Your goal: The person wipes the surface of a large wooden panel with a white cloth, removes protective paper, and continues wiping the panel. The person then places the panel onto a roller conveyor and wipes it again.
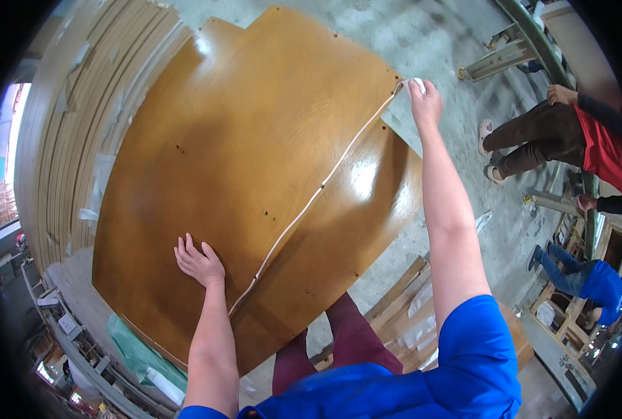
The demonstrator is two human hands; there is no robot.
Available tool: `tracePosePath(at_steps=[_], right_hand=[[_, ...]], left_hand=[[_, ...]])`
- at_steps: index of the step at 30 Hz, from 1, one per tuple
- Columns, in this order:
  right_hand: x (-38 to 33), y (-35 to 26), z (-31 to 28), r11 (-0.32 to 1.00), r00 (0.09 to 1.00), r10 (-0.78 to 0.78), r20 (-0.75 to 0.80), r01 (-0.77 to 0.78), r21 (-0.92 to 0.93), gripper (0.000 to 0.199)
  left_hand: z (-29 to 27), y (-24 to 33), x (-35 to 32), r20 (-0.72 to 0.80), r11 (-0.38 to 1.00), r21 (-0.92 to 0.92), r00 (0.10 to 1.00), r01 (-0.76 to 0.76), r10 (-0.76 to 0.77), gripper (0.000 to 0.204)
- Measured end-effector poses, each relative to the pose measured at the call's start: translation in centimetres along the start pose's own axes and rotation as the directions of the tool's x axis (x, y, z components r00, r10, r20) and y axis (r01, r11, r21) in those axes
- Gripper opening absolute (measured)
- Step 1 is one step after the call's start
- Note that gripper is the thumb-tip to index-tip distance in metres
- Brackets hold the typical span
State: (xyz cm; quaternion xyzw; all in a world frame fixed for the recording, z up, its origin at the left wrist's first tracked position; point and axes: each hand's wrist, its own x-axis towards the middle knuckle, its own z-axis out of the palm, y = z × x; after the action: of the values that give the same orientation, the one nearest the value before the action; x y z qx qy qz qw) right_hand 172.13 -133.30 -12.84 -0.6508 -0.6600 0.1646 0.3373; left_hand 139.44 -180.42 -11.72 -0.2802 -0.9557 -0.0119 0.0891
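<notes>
A large glossy brown wooden panel [234,146] lies in front of me on top of another brown panel [325,244]. A pale edge [323,185] runs along the upper panel's near right side, with small dark holes nearby. My left hand [199,262] rests on the upper panel with its fingers stretched out. At the panel's far right corner, my right hand [427,108] is closed round a small white wad [414,86], which touches the edge there. Whether the wad is cloth or paper I cannot make out.
Stacked boards [80,133] stand along the left side. A person in red [604,143] stands at the right, and another in blue [601,290] bends over wooden frames. Wooden planks [402,293] lie by my legs. Green plastic sheeting [140,349] is at the lower left.
</notes>
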Motion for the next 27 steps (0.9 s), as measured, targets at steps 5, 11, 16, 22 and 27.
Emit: tracePosePath(at_steps=[5,11,16,22,27], right_hand=[[1.4,-3.8,1.2,0.614,0.884,0.276,0.377,-0.464,0.639,0.026],[3.3,-10.6,6.4,0.427,0.871,0.184,0.456,-0.489,0.761,0.022],[5.3,-17.3,13.9,0.675,0.934,0.072,0.350,-0.304,0.672,0.027],[9.6,-20.6,19.9,0.942,0.935,-0.118,0.333,0.000,0.335,0.040],[10.0,-23.3,21.6,0.985,0.922,-0.121,0.368,0.064,0.162,0.042]], left_hand=[[2.2,8.7,6.1,0.009,0.981,-0.021,0.981,0.193,-0.193,0.047],[1.1,11.0,6.7,0.026,0.977,0.070,0.978,0.203,-0.205,0.051],[0.7,11.0,6.8,0.043,0.978,0.065,0.978,0.200,-0.203,0.051],[0.7,11.3,7.2,0.118,0.979,0.033,0.972,0.200,-0.202,0.052],[0.5,11.1,7.4,0.147,0.977,0.035,0.966,0.211,-0.214,0.053]])
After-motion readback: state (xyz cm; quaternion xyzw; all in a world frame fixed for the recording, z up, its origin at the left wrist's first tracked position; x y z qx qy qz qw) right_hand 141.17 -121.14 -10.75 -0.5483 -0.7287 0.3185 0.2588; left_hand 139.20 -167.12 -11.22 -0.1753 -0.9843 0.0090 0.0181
